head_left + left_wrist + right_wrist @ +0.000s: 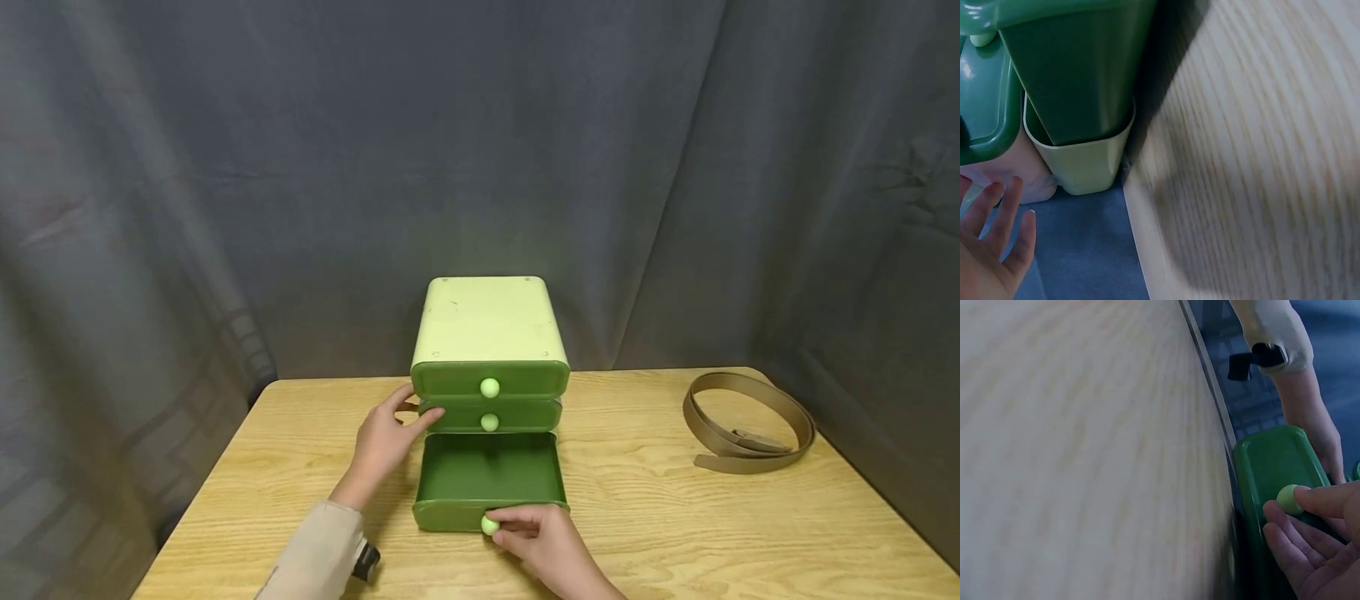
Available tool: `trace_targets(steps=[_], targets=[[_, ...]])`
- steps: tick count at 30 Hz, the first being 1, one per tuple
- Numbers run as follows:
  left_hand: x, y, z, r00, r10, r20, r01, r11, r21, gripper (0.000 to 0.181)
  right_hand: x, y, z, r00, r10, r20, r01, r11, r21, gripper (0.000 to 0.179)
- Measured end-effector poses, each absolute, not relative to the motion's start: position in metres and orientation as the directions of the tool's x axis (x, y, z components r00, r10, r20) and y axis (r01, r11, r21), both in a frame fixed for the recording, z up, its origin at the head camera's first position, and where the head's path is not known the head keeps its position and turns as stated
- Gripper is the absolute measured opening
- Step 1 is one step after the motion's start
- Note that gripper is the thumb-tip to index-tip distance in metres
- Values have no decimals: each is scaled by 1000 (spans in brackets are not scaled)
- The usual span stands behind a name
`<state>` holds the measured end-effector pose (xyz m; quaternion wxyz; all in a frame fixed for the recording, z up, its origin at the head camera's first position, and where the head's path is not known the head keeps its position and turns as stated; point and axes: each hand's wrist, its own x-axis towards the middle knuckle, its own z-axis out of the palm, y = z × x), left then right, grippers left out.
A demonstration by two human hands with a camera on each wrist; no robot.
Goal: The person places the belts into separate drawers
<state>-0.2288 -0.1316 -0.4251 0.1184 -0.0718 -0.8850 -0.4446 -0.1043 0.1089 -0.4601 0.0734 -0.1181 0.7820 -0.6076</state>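
A small chest of drawers (491, 321) has a pale green body and three dark green drawers with round light green knobs. Its bottom drawer (491, 471) is pulled far out, and the bare inside shows. The upper drawer (450, 381) and middle drawer (517, 416) are in. My right hand (543, 537) pinches the bottom drawer's knob (1288, 500) between thumb and fingers. At the chest's left side is my left hand (384, 442), thumb against the middle drawer's front corner. Its fingers (1002, 215) reach along the side, fairly straight and spread in the left wrist view.
A coiled brown belt (798, 425) lies on the wooden table (637, 500) at the right. Behind the table hangs a dark grey curtain (487, 150), close to the chest's back. A black strap (366, 562) is around my left wrist.
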Motion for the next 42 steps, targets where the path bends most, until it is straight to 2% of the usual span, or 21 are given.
trace_targets(steps=[6,16,20,24,31,36,42], targets=[[-228,-132,-426,-959,28,283,244,593,767,56,-96,108,-462,-958,-286,28,-108,267,-958,23],[-228,-132,-424,-954,22,300,253,599,760,56,-89,111,-461,-938,-345,-40,-42,226,-973,24],[-228,-132,-425,-951,32,307,263,601,755,55,-89,116,-459,-927,-373,-29,-73,256,-964,24],[-229,-133,-425,-946,52,319,282,616,736,57,-86,123,-455,-912,-409,27,-157,287,-945,23],[-234,-136,-423,-939,109,328,321,625,712,68,-83,150,-443,-884,-434,172,-304,256,-918,26],[-239,-140,-423,-908,169,384,398,640,657,72,-81,176,-432,-883,-355,306,-405,247,-880,22],[-241,-141,-421,-887,200,417,434,673,599,71,-83,210,-428,-891,-205,406,-455,400,-796,17]])
